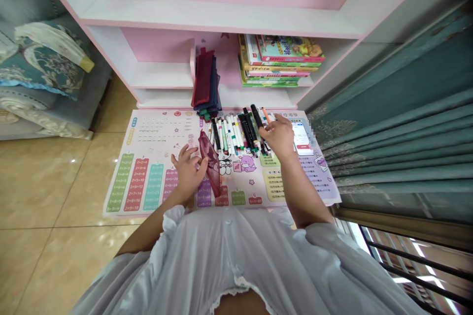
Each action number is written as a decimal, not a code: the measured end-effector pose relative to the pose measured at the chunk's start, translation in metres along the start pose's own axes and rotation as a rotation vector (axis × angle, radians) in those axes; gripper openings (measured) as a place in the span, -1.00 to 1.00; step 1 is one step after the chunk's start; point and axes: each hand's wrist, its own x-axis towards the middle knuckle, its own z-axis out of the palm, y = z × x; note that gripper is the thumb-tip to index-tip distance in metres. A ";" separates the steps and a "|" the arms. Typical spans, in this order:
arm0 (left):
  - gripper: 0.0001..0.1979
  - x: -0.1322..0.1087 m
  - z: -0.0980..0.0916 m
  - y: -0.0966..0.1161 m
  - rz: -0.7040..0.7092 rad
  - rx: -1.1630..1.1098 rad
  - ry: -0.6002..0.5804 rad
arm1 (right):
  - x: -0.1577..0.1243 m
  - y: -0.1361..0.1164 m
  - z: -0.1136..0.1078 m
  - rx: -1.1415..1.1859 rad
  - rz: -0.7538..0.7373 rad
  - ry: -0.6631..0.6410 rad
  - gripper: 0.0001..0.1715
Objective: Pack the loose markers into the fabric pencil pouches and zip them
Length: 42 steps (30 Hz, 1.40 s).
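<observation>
My left hand (189, 170) is at a dark red zip pouch (211, 165), its thumb against the pouch's side and the other fingers bent and spread to the left. The pouch stands on edge, slim and tilted. At the right end of a row of markers (232, 133), my right hand (280, 137) has an orange pen (266, 116) between its fingers. Their exact grip is partly hidden. White-barrelled and black markers lie side by side, and a thick black marker (255, 114) rests beside my right fingertips.
A printed desk mat (148, 133) covers the desktop. More dark red and navy pouches (205, 81) are stacked at the back. A phone (302, 138) lies right of my right hand. Books (281, 59) fill part of the pink-and-white shelf; a curtain (399, 123) hangs at the right.
</observation>
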 end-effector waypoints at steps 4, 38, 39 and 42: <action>-0.67 -0.001 -0.001 0.001 -0.005 0.007 -0.022 | -0.044 -0.023 -0.009 0.122 -0.161 -0.027 -0.80; -0.71 -0.002 0.000 0.002 -0.005 0.003 -0.047 | -0.072 -0.031 0.034 -0.014 -0.321 0.012 -0.63; -0.71 -0.002 0.000 0.002 -0.004 0.002 -0.047 | -0.062 -0.024 0.032 -0.045 -0.285 0.051 -0.62; -0.71 -0.002 0.000 0.002 0.003 0.003 -0.045 | -0.038 -0.007 0.029 -0.127 -0.191 0.117 -0.62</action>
